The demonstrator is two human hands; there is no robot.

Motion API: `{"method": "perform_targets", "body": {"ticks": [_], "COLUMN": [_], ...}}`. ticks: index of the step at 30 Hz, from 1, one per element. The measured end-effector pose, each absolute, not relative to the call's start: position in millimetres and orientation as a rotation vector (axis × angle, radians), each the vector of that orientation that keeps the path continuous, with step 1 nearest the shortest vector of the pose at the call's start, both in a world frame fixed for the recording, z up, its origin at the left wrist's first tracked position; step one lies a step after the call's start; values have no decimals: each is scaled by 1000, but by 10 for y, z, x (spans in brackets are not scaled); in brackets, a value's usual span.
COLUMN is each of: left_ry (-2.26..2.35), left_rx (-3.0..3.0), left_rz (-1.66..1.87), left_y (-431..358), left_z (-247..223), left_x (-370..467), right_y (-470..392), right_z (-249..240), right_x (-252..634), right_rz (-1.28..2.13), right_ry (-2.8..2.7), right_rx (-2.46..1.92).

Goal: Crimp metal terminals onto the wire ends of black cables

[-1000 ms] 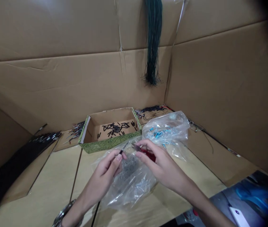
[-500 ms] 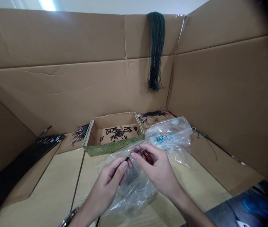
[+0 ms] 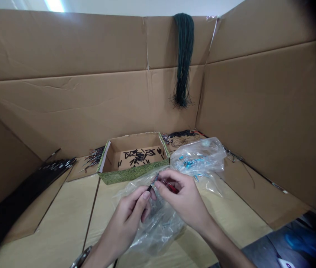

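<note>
- Wire ends (image 3: pixel 155 179), thin and bluish, stick out of a black cable (image 3: pixel 149 188) right by the right hand's (image 3: pixel 186 197) fingertips; they could splay, bend or break if tugged or twisted too hard.
- Cable slippage looks possible too: only a short tip shows past the left hand's (image 3: pixel 131 208) thumb, so a loose pinch might let it roll.
- Red-handled tool (image 3: pixel 171 187), tucked in the right hand, could scratch a finger or nick the strands if its grip shifts.
- Clear plastic bag (image 3: pixel 158 238) beneath both hands: a dropped piece might get lost in its folds.
- Left forearm slants up from lower left, thumb laid on top, fingers curled under, pinching the cable narrowly.
- Right forearm slants in from lower right, wrist bent inward, fingers curled around the tool; thumb and index nearly meet, though whether they grip the wire ends I cannot tell.
- Cable position: above the bag, on the near side of the green patterned box (image 3: pixel 135 173).
</note>
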State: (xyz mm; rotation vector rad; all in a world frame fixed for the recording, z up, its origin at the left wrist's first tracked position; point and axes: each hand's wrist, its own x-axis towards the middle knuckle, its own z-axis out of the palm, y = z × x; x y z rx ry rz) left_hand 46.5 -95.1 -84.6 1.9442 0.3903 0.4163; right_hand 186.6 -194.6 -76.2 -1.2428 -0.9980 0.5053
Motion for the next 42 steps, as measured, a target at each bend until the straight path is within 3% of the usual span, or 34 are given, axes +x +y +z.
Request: {"method": "perform_targets", "body": {"ticks": [6, 13, 24, 34, 42], "left_ry": [375, 157, 443, 442, 470], "left_rx": [1958, 1377, 1808, 1681, 1655], "left_rz": [365, 130, 498, 525, 586], "left_y": [-946, -850, -912, -940, -914], "left_z": [-826, -897, -953, -1018, -984], "left_x": [417, 439, 513, 528, 520], "right_y": [-1964, -1974, -1903, -1711, -2044], "right_z": [-731, -766, -821, -990, -938], "right_x": [1894, 1913, 1851, 1717, 1889], "right_rz": [652, 641, 631, 973, 835], "right_ry": [-1007, -985, -841, -516, -803], "right_rx": [-1222, -1261, -1271, -849, -1082]}}
